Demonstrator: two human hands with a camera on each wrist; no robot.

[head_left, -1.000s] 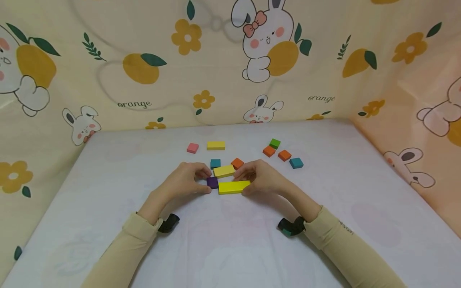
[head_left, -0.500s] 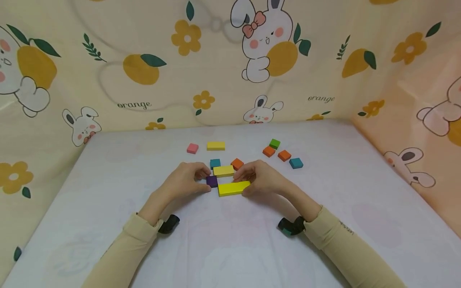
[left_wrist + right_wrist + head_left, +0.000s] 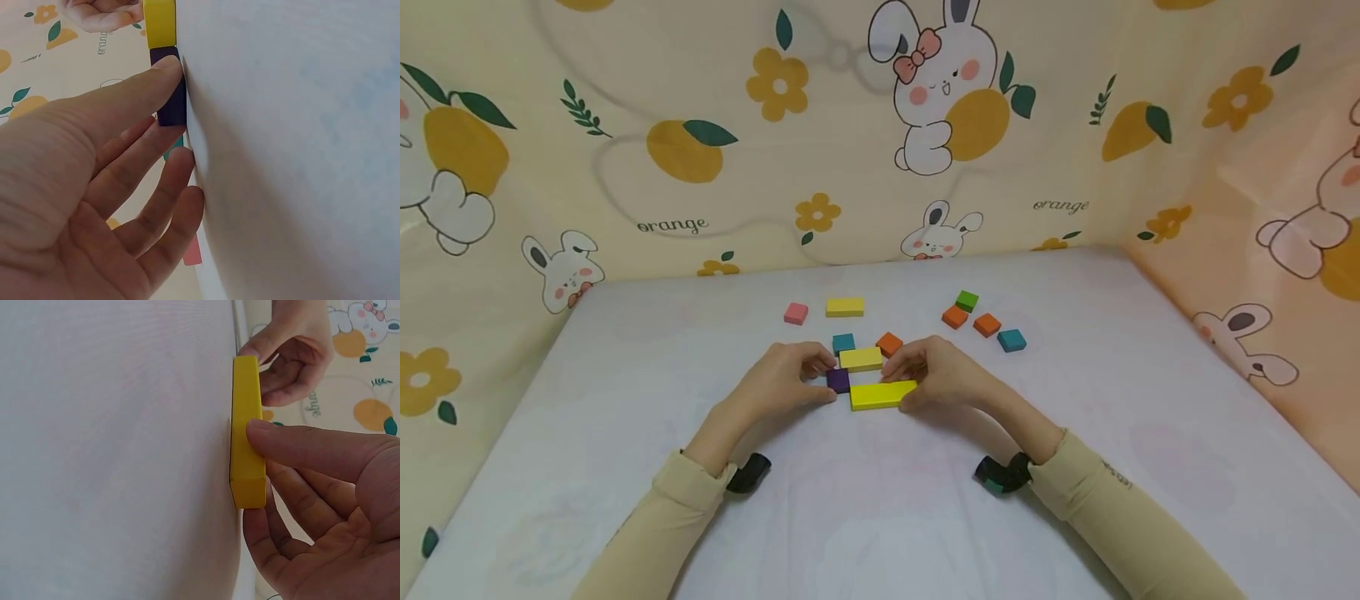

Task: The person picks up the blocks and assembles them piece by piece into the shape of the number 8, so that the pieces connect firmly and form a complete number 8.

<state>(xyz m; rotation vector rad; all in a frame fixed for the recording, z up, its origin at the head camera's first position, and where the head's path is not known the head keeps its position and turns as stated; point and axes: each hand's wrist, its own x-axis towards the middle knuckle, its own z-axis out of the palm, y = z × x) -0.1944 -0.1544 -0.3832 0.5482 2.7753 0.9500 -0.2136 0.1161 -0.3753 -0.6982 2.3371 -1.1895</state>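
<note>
My left hand [image 3: 786, 372] pinches a small dark purple block [image 3: 838, 381], the thumb on its near face and fingers behind, as the left wrist view shows. With thumb and fingers, my right hand [image 3: 943, 375] holds the right end of a long bright yellow block [image 3: 876, 396] lying flat on the table. The two blocks sit side by side, the purple one at the yellow one's left end. Just behind them lies a paler yellow block [image 3: 861, 359], with a blue block [image 3: 843, 342] and an orange block [image 3: 890, 344] beyond it.
Farther back lie a pink block [image 3: 796, 313] and another pale yellow block [image 3: 845, 307]. To the right are a green block [image 3: 967, 301], two orange blocks [image 3: 987, 324] and a blue block [image 3: 1012, 340]. A printed rabbit cloth [image 3: 842, 167] rises behind the white table [image 3: 880, 517].
The near edge of the long yellow block has shifted slightly toward me, and the pale yellow block behind has straightened a little. Both hands keep their holds; the head view has tilted slightly.
</note>
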